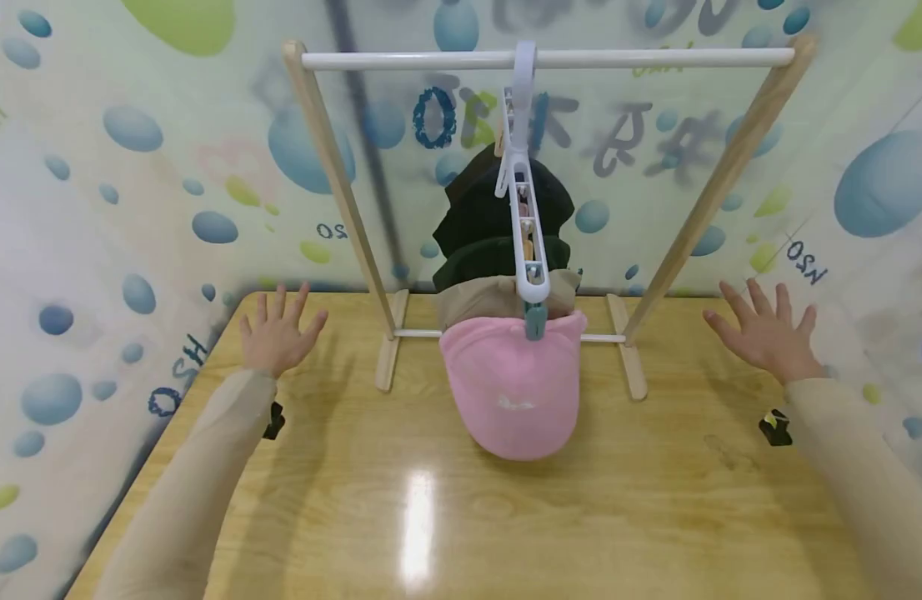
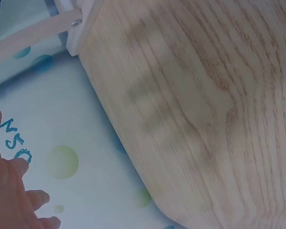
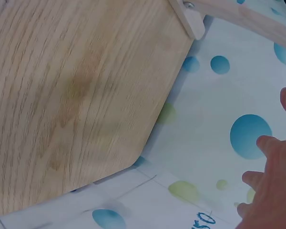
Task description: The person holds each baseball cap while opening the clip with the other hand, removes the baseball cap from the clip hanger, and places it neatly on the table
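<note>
Both hands are spread with straight fingers and hold nothing. My left hand is over the far left part of the table, left of a wooden rack. On the other side, my right hand is over the far right part. Between them, a white hanger hooks over the rack's white top bar. Several caps hang from it in a row: a pink cap in front, held by a teal clip, then a beige cap, a dark green cap and black ones behind.
The rack's wooden posts lean outward toward the top, and its feet stand on the wooden table. A patterned wall covering with blue and green dots rises behind and beside the table.
</note>
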Demonstrator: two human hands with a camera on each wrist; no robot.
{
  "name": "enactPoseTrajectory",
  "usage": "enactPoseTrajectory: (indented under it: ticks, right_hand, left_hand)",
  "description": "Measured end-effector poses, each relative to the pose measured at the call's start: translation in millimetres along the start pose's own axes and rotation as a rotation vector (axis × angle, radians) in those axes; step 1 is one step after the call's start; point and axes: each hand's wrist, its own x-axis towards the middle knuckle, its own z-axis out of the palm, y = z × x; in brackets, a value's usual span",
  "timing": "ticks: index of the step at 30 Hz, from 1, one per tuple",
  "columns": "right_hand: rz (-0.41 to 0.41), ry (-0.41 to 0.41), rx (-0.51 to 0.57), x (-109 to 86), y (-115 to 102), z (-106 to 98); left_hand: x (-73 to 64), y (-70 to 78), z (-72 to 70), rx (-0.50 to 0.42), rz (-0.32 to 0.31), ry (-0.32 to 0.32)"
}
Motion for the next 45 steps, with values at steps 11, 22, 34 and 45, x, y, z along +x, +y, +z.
enactPoseTrajectory:
  ticks: [11, 22, 34, 45]
  right_hand:
    - [-0.032, 0.014, 0.016, -13.9, -9.2, 21.5]
    - [-0.047, 0.059, 0.022, -35.8, -13.8, 36.9]
    - [-0.071, 0.124, 0.018, -52.7, -22.6, 42.9]
    - [-0.189, 0.164, 0.039, -62.9, -40.0, 41.2]
  left_hand:
    - [-16.8, 4.8, 14.2, 0.021, 0.026, 0.014]
    - [-35.1, 8.6, 26.6, -0.015, 0.069, 0.053]
    - [-47.0, 18.2, 26.3, 0.022, 0.105, 0.088]
    - [-53.2, 24.9, 34.0, 0.016, 0.137, 0.112]
